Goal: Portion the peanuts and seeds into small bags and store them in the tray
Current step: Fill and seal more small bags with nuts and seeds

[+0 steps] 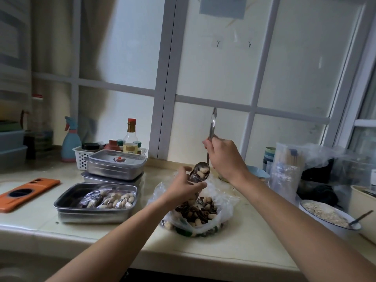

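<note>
While left hand (183,188) pinches clear bag (194,178), right hand (223,157) grips spoon (212,127); peanuts (203,172) pale, plump

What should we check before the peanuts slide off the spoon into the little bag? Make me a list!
1. Spoon holds peanuts: ok.
2. Right hand grips the spoon handle: ok.
3. Left hand holds the small bag up at the spoon: ok.
4. Small bag's mouth open wide enough: cannot tell, the plastic is clear.
5. Big bag open underneath for spills: ok.
6. Tray has bare room beside the filled bags: ok.
</note>
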The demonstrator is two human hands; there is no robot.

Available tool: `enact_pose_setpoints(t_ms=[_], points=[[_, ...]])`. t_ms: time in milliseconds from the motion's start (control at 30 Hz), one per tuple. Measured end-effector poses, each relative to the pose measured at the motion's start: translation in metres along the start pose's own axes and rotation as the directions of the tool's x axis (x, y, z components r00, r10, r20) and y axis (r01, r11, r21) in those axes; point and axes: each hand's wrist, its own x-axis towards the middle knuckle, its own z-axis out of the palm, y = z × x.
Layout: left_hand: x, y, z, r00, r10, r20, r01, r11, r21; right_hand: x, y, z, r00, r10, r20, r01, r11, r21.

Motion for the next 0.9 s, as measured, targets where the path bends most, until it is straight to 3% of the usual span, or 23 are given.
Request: enact_pose_setpoints(t_ms=[233,433,667,800,900], points=[[0.003,-0.004,0.000,0.999,0.029,-0.016,-0.029,1.000,-0.008,0.001,-0.003,0.001,0.993,-0.110,-0.039,0.107,0.992,-0.066],[0.004,-0.006,-0.003,1.000,0.031,0.004,-0.031,1.000,0.001,-0.004,-0.002,0.005,0.992,-0.110,0.065,0.108,0.994,0.031],[0.004,-0.010,-0.004,0.998,0.061,-0.009,-0.060,0.998,0.008,-0.004,0.003,0.003,0.982,-0.165,-0.092,0.165,0.986,-0.013],[0.005,-0.011,-0.008,0.998,0.059,0.011,-0.059,0.997,0.040,-0.009,0.005,0.008,0.992,-0.128,0.013,0.127,0.988,0.084],[0.001,-0.011,-0.010,0.998,0.063,0.014,-0.063,0.997,0.049,-0.009,0.015,0.010,0.997,-0.047,-0.066,0.054,0.994,0.095]])
